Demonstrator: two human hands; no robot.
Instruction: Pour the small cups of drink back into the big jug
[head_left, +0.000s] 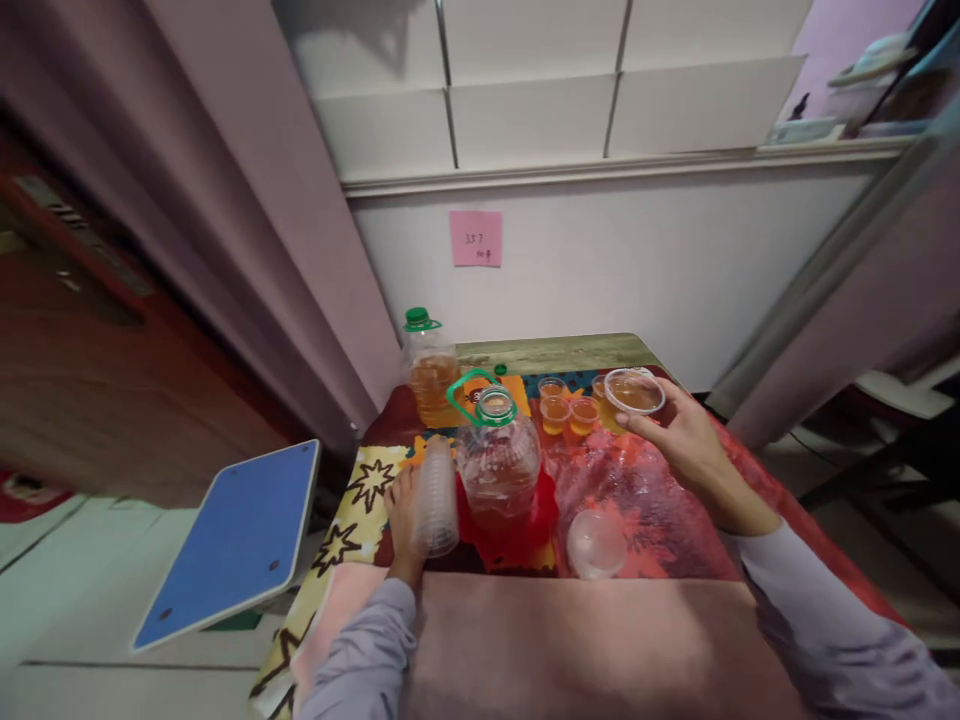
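Note:
My left hand [403, 520] is wrapped round a stack of clear plastic cups [435, 497] lying tilted on the patterned tablecloth [352, 500]. My right hand [686, 435] holds a small clear cup of amber liquid [634, 392] just above the far right of the table. Beside it stand several small filled cups [568, 408]. A large open jug with a green handle [496, 455] stands between my hands, with little liquid in it. Behind it is a capped jug [430, 372] of amber liquid.
A clear plastic bag [637, 510] lies crumpled on the cloth, with a round clear lid [596, 543] at its near edge. A blue board [232, 545] leans off the table's left. The white wall with a pink note [475, 238] is behind.

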